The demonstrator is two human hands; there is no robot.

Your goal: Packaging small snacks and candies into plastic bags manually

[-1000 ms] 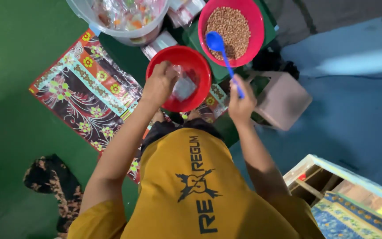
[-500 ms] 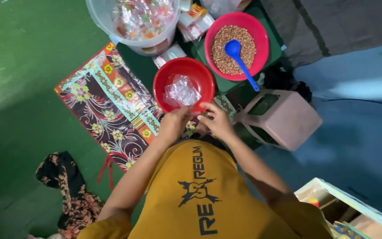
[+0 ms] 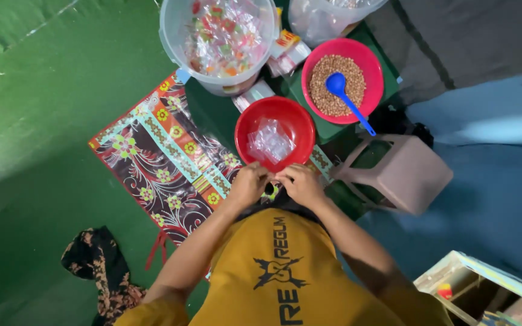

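Head view. Left hand (image 3: 248,185) and right hand (image 3: 301,183) side by side, fingertips together at near rim of red bowl (image 3: 244,142); both curled, grip contents not discernible. Bare green floor wide to the left; stool (image 3: 405,174) near on the right. Red bowl just ahead: clear plastic bags (image 3: 269,141). Beyond to the right, pink bowl (image 3: 373,102): brown beans (image 3: 328,96), one blue spoon (image 3: 348,101). Farther ahead, one tub (image 3: 173,36) of wrapped sweets. Two bowls, one mat (image 3: 152,157) under the left hand.
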